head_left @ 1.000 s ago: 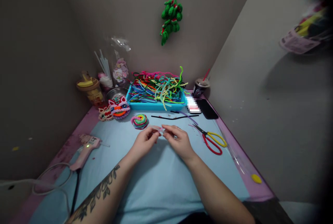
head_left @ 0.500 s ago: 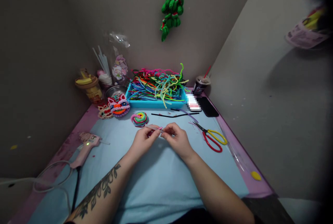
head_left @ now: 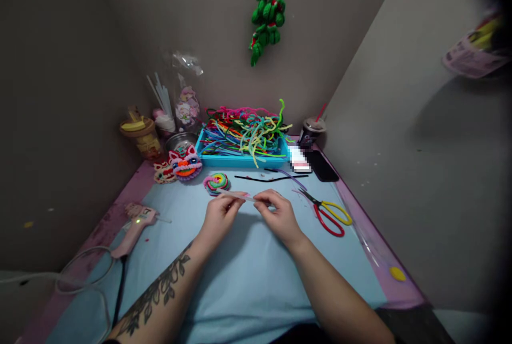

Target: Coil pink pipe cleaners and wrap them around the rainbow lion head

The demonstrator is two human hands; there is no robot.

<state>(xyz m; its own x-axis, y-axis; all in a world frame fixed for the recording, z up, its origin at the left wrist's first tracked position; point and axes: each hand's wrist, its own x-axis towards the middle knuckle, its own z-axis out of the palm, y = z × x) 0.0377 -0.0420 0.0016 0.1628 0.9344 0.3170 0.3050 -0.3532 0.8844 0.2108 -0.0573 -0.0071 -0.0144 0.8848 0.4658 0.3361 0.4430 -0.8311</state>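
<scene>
The left hand (head_left: pixel 219 216) and the right hand (head_left: pixel 279 215) met at the centre of the frame, each with fingers curled nearly closed and pinching one end of a thin pale pink pipe cleaner (head_left: pixel 243 196) stretched between them, just above the light blue mat (head_left: pixel 248 280). How tightly the fingertips gripped was hard to make out, and the strand itself was small and blurred where it passed into the right hand. The left forearm, with its leaf tattoo, and the right forearm were both cut off by the bottom edge.

The mat covered most of a pink table (head_left: pixel 132 194). At upper centre one blue tray (head_left: pixel 240 160) held a tangled heap of coloured pipe cleaners, too many to count. One green pipe-cleaner figure (head_left: pixel 266 16) hung on the back wall at top centre. At lower left lay one pink glue gun (head_left: pixel 134 221), its cable running out of the frame. One pair of scissors (head_left: pixel 328 215) with a red and a yellow handle lay right of the hands. One black phone (head_left: pixel 322 165) lay beside a pixelated patch. Left of the tray sat one lion-head craft (head_left: pixel 184 162), and just above the hands one rainbow coil (head_left: pixel 216 183). One black pipe cleaner (head_left: pixel 264 177) lay below the tray.
</scene>
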